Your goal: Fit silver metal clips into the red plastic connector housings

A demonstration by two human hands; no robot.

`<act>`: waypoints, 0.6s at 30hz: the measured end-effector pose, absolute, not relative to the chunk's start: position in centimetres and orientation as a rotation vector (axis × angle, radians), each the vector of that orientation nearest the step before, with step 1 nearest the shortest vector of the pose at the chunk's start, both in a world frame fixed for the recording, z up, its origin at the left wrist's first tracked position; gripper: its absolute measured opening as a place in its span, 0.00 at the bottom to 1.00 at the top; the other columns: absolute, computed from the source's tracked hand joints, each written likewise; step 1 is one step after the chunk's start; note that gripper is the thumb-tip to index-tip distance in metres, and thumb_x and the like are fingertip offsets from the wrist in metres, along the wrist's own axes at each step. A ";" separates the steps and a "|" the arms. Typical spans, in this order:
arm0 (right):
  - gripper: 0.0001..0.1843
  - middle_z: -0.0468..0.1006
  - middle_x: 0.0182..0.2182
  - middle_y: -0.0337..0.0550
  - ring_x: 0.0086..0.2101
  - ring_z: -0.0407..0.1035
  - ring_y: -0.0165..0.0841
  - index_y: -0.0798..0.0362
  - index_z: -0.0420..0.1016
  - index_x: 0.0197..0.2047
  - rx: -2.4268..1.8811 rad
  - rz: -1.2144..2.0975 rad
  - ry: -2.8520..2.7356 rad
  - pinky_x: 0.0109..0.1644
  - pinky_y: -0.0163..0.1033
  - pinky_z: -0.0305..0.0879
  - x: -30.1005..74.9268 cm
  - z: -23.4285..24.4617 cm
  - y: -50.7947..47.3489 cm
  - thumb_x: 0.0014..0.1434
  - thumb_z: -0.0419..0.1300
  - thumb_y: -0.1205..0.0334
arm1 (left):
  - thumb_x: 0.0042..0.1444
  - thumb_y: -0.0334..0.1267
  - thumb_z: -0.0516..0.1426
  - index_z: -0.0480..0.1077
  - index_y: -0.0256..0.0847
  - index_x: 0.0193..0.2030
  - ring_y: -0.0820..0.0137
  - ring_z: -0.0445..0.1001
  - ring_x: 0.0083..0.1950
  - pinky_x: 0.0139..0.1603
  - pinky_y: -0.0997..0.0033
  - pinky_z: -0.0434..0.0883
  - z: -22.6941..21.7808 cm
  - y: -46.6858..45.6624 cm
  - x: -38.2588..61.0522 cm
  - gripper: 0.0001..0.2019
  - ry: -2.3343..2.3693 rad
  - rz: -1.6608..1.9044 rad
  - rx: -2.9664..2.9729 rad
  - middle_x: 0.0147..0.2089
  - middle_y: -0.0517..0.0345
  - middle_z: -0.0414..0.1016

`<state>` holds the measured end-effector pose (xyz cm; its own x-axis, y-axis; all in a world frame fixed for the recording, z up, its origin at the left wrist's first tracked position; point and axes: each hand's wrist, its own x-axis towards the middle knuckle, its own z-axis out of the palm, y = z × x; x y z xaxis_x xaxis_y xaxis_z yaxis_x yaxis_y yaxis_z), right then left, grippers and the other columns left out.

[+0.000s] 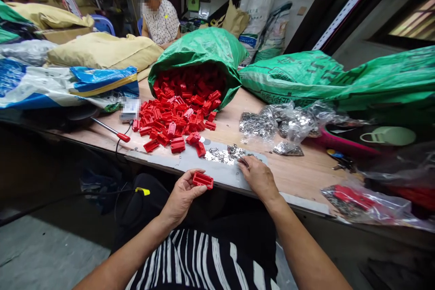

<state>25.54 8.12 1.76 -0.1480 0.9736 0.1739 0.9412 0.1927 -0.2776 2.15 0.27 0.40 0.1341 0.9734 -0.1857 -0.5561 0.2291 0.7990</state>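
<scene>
My left hand (181, 197) is closed round a red plastic housing (203, 180), held just in front of the table edge. My right hand (257, 176) rests on the grey mat (190, 159), its fingertips pinched at a small heap of tiny metal pieces (224, 154); what they hold is too small to name. A pile of the same red housings (173, 120) spills out of an open green sack (204, 50) lying on the wooden table (306, 172).
Clear bags of metal parts (282, 122) lie right of the mat. A bag with red parts (363, 201) sits at the right edge. A red-handled tool (112, 130) lies left. Green (340, 77), yellow and blue sacks crowd the table. Another person (159, 13) sits across.
</scene>
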 end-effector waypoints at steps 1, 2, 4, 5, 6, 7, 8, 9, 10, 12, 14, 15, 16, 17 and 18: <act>0.08 0.78 0.40 0.47 0.40 0.72 0.39 0.51 0.74 0.40 -1.824 0.126 -2.179 0.42 0.40 0.64 25.2 1.8 8.3 0.62 0.54 0.63 | 0.47 0.32 0.67 0.70 0.39 0.49 0.72 0.75 0.42 0.48 0.74 0.68 0.3 0.3 2.2 0.21 0.805 1.232 0.649 0.42 0.56 0.78; 0.08 0.78 0.40 0.47 0.40 0.72 0.39 0.50 0.74 0.39 -1.837 0.109 -2.191 0.41 0.39 0.64 24.9 1.9 8.5 0.62 0.54 0.63 | 0.47 0.32 0.67 0.70 0.39 0.49 0.73 0.75 0.42 0.47 0.75 0.68 0.3 0.3 2.1 0.22 0.805 1.240 0.656 0.42 0.57 0.78; 0.07 0.79 0.39 0.46 0.39 0.72 0.38 0.51 0.75 0.39 -1.864 0.084 -2.207 0.40 0.38 0.63 24.2 2.0 8.9 0.62 0.55 0.64 | 0.46 0.32 0.67 0.70 0.40 0.49 0.74 0.75 0.41 0.47 0.76 0.68 0.3 0.3 2.1 0.22 0.807 1.257 0.680 0.42 0.58 0.78; 0.07 0.79 0.39 0.46 0.39 0.72 0.37 0.51 0.75 0.38 -1.882 0.076 -2.209 0.39 0.38 0.62 23.9 2.1 9.1 0.61 0.55 0.64 | 0.46 0.32 0.67 0.70 0.40 0.49 0.74 0.75 0.41 0.47 0.76 0.68 0.3 0.3 2.0 0.22 0.808 1.266 0.698 0.42 0.58 0.78; 0.06 0.79 0.38 0.45 0.38 0.72 0.37 0.51 0.75 0.37 -1.899 0.069 -2.209 0.38 0.37 0.61 23.7 2.2 9.2 0.61 0.56 0.64 | 0.46 0.32 0.67 0.71 0.40 0.49 0.74 0.75 0.41 0.47 0.76 0.69 0.3 0.4 2.0 0.22 0.809 1.271 0.718 0.42 0.58 0.78; 0.06 0.79 0.38 0.44 0.38 0.72 0.36 0.51 0.75 0.36 -1.913 0.064 -2.211 0.37 0.37 0.61 23.5 2.3 9.3 0.61 0.56 0.64 | 0.46 0.32 0.67 0.71 0.40 0.49 0.73 0.76 0.42 0.47 0.75 0.69 0.4 0.4 1.9 0.21 0.809 1.275 0.740 0.42 0.58 0.78; 0.06 0.79 0.37 0.43 0.37 0.72 0.36 0.51 0.74 0.35 -1.923 0.059 -2.215 0.36 0.37 0.60 23.4 2.4 9.4 0.61 0.56 0.64 | 0.46 0.31 0.67 0.71 0.41 0.48 0.73 0.76 0.42 0.48 0.75 0.69 0.4 0.4 1.9 0.21 0.810 1.281 0.759 0.42 0.58 0.79; 0.07 0.79 0.37 0.43 0.37 0.72 0.36 0.51 0.74 0.34 -1.928 0.049 -2.222 0.35 0.37 0.59 23.3 2.5 9.5 0.62 0.56 0.64 | 0.46 0.31 0.67 0.71 0.41 0.48 0.73 0.76 0.42 0.48 0.75 0.69 0.5 0.4 1.8 0.21 0.811 1.287 0.776 0.42 0.58 0.79; 0.07 0.79 0.37 0.43 0.37 0.72 0.36 0.51 0.74 0.34 -1.927 0.035 -2.229 0.35 0.37 0.59 23.3 2.5 9.5 0.62 0.56 0.64 | 0.46 0.31 0.67 0.71 0.41 0.48 0.72 0.76 0.42 0.48 0.74 0.69 0.5 0.4 1.8 0.21 0.813 1.294 0.790 0.42 0.58 0.79; 0.06 0.79 0.37 0.43 0.36 0.72 0.36 0.51 0.74 0.35 -1.906 0.003 -2.240 0.34 0.37 0.59 23.4 2.4 9.5 0.62 0.56 0.64 | 0.46 0.31 0.67 0.71 0.41 0.47 0.72 0.76 0.42 0.48 0.74 0.70 0.7 0.4 1.7 0.21 0.827 1.307 0.809 0.42 0.58 0.79; 0.05 0.79 0.39 0.44 0.36 0.73 0.37 0.51 0.74 0.37 -1.878 -0.029 -2.238 0.34 0.37 0.59 23.7 2.3 9.4 0.62 0.56 0.64 | 0.45 0.32 0.67 0.71 0.41 0.47 0.71 0.76 0.42 0.47 0.74 0.70 0.9 0.4 1.7 0.20 0.845 1.314 0.825 0.41 0.58 0.78; 0.05 0.79 0.39 0.44 0.36 0.73 0.37 0.51 0.73 0.38 -1.864 -0.041 -2.235 0.33 0.37 0.59 23.8 2.2 9.3 0.62 0.56 0.63 | 0.45 0.32 0.67 0.71 0.41 0.47 0.71 0.76 0.42 0.47 0.74 0.70 1.0 0.4 1.7 0.21 0.853 1.309 0.829 0.41 0.58 0.78; 0.05 0.80 0.38 0.44 0.35 0.73 0.37 0.51 0.73 0.38 -1.848 -0.048 -2.234 0.33 0.37 0.58 24.0 2.2 9.3 0.62 0.56 0.63 | 0.46 0.32 0.67 0.71 0.41 0.48 0.72 0.76 0.42 0.47 0.74 0.69 1.1 0.4 1.7 0.22 0.860 1.300 0.829 0.41 0.58 0.78; 0.05 0.80 0.37 0.44 0.34 0.73 0.37 0.51 0.73 0.39 -1.830 -0.046 -2.236 0.32 0.37 0.58 24.1 2.1 9.2 0.62 0.56 0.63 | 0.46 0.33 0.67 0.70 0.41 0.50 0.72 0.76 0.42 0.48 0.74 0.69 1.3 0.3 1.7 0.22 0.862 1.288 0.820 0.41 0.58 0.78; 0.05 0.80 0.35 0.44 0.33 0.73 0.37 0.51 0.73 0.39 -1.809 -0.036 -2.237 0.32 0.37 0.58 24.3 2.1 9.2 0.62 0.55 0.63 | 0.48 0.34 0.67 0.69 0.41 0.52 0.72 0.76 0.42 0.48 0.74 0.69 1.4 0.3 1.7 0.23 0.857 1.273 0.798 0.42 0.57 0.78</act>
